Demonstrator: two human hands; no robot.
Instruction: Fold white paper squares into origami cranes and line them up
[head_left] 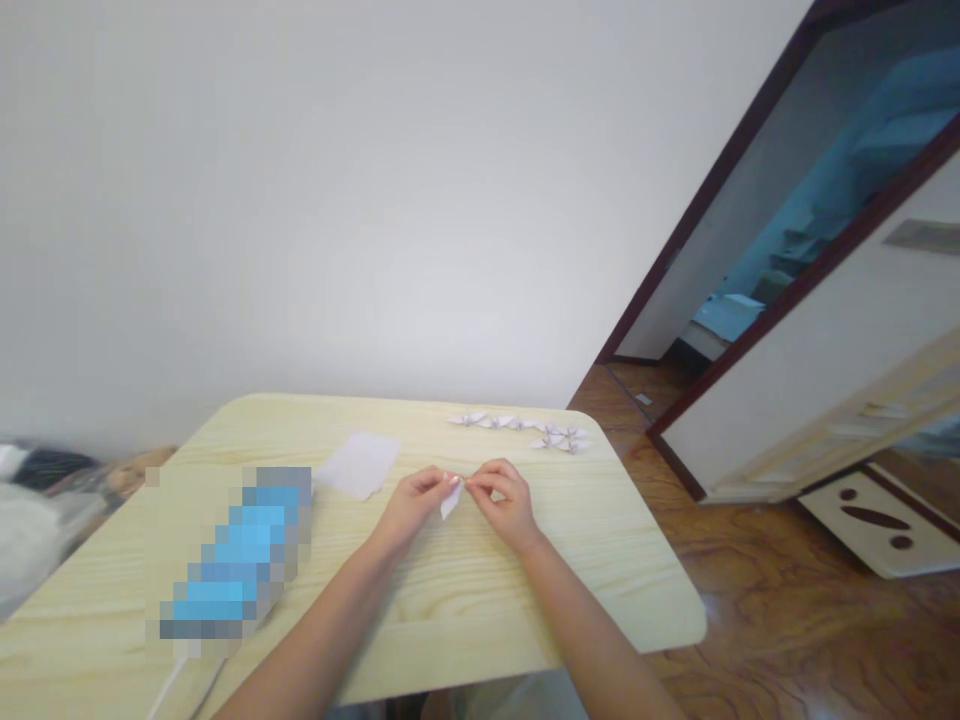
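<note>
Over the middle of the wooden table (465, 620), my left hand (418, 500) pinches a small folded piece of white paper (449, 503). One pointed end of the paper hangs below the fingertips. Facing it, my right hand (506, 503) has thumb and forefinger closed on the paper's other end, mostly hidden by the fingers. Left of my hands lies a stack of white paper sheets (361, 464). Beyond my right hand, several small folded white paper figures (517, 425) lie in a row near the table's far edge, with a few grouped at its right end.
A blurred-out blue object (240, 545) lies on the table's left side, with a white cable (169, 685) running off the front. A white wall (420, 200) rises behind the table. On the right are a wooden floor (780, 600), a dark-framed doorway (720, 180) and a white cabinet (877, 520).
</note>
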